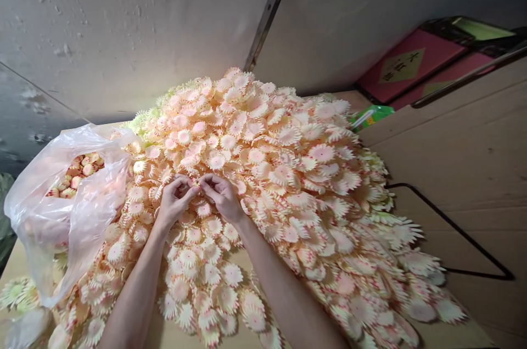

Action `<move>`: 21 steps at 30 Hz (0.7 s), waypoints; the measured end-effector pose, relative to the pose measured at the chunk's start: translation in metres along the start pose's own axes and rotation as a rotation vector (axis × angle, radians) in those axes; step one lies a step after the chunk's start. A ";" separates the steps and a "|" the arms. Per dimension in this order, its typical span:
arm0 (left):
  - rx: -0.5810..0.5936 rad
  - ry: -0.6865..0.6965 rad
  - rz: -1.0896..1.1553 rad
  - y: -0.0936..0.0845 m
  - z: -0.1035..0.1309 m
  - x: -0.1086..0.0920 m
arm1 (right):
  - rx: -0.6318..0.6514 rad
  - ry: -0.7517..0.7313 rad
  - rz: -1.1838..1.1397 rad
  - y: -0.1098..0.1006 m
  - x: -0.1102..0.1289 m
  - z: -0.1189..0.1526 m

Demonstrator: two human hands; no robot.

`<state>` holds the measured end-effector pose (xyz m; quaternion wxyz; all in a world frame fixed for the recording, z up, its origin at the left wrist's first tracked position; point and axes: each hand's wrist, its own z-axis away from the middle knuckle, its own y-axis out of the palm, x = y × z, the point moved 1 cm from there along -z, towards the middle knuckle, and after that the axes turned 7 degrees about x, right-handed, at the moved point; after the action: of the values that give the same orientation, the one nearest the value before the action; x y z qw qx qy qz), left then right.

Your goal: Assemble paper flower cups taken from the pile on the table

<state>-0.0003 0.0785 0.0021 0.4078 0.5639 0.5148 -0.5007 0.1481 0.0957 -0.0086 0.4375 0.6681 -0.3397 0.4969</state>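
Over the middle of a large heap of pale pink and cream artificial flower petals (284, 176), my two hands meet fingertip to fingertip. My left hand (176, 198) is closed in a pinch, thumb against the fingers. Facing it, my right hand (224, 198) pinches in the same way. Between them is a small yellowish flower piece with red marks (195, 183), mostly covered by the fingertips, so its exact shape is hard to make out. The petal pieces around the hands are round with fringed edges, and many have a pink centre.
Left of the heap stands a translucent plastic bag (96, 212) holding several small red-and-yellow flower buds (78, 173). Behind rises a grey wall (164, 25) with a metal strip (265, 22). At right are a cardboard sheet (465, 173), a black bent rod (465, 234) and a red box (411, 66).
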 end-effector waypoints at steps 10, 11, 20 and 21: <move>0.037 -0.010 -0.150 0.001 0.000 -0.007 | 0.061 0.007 -0.012 -0.002 0.002 0.001; 0.047 0.010 -0.168 0.001 0.000 -0.008 | 0.064 0.014 -0.011 -0.002 0.002 0.001; 0.120 0.067 -0.237 0.000 0.000 -0.008 | 0.096 0.024 0.020 -0.001 0.007 0.002; 0.129 0.079 -0.237 0.000 0.000 -0.007 | 0.096 0.020 0.022 -0.001 0.007 0.002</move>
<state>0.0003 0.0777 0.0094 0.2882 0.5431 0.5603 -0.5550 0.1514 0.0942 -0.0019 0.4028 0.6796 -0.3183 0.5240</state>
